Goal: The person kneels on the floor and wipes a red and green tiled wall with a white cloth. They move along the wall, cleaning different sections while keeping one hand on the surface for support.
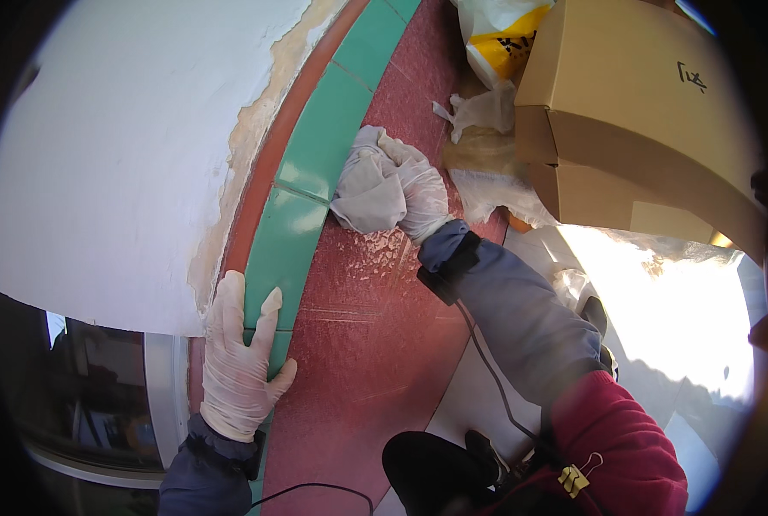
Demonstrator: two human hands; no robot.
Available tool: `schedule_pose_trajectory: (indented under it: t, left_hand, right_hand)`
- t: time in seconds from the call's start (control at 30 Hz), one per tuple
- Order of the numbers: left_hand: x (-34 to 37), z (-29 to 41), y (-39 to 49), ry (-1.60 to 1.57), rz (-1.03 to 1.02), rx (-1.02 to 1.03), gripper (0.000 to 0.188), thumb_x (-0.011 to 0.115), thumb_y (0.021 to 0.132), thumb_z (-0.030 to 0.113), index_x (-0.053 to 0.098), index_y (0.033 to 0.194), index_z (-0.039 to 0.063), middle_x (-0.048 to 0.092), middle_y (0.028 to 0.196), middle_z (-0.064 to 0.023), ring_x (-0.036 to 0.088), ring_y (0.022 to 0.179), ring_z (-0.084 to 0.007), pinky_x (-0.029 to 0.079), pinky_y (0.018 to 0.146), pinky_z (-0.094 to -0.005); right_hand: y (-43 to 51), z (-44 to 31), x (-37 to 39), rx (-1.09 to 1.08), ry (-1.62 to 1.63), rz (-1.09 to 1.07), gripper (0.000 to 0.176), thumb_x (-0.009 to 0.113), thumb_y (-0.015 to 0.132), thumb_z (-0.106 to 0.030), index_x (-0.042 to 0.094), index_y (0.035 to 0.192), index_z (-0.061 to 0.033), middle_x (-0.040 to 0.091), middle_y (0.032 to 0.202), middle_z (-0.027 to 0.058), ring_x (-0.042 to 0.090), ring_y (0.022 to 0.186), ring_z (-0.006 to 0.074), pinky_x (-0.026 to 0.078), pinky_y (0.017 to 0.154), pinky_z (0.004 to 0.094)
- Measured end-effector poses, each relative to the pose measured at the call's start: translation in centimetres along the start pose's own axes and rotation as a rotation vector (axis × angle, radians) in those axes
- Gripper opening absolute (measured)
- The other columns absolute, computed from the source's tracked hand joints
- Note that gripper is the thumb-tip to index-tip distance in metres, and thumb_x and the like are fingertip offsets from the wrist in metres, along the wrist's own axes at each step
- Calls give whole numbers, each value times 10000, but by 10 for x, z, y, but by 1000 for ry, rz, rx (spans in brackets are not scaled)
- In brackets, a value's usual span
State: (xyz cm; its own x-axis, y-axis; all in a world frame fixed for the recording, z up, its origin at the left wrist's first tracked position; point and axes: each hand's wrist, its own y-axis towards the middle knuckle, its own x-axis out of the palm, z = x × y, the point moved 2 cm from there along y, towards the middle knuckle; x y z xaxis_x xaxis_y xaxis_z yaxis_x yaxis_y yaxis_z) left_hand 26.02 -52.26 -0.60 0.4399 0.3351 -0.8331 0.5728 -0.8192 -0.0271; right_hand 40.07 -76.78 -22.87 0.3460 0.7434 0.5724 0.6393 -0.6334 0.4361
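My right hand, in a whitish disposable glove, grips a bunched grey-white cloth and presses it on the red floor strip, against the edge of the green tiles. Wet streaks and drops shine on the red surface just below the cloth. Gloved as well, my left hand rests with fingers spread on the green tiles and the red-brown border beside the white wall, holding nothing. Blue-grey sleeves with black straps cover both wrists, and a dark cable runs from the right one.
Cardboard boxes stand at the upper right, near a white and yellow plastic bag and crumpled plastic sheeting. A glass pane with a metal frame is at the lower left. The wall's plaster is peeling along its base.
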Motion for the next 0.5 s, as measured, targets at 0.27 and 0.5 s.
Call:
schedule_pose_trajectory:
  t: [0.27, 0.5]
  left_hand:
    - [2, -1, -1, 8, -21, -9, 1057, 873, 634, 75, 387, 1567, 165, 190, 1654, -261, 261, 1513, -473, 373, 1169, -493]
    - [2, 0, -1, -50, -12, -22, 981, 844, 657, 111, 421, 1542, 124, 226, 1620, -299, 260, 1492, -502, 312, 1194, -544]
  right_hand:
    - [-4, 23, -36, 205, 517, 236, 273, 514, 1050, -218, 637, 1207, -32, 718, 1097, 85, 722, 943, 256, 621, 784, 409]
    - [-64, 19, 13, 124, 574, -94, 362, 468, 1044, -84, 498, 1404, -113, 643, 1257, 66, 606, 1086, 180, 556, 805, 337]
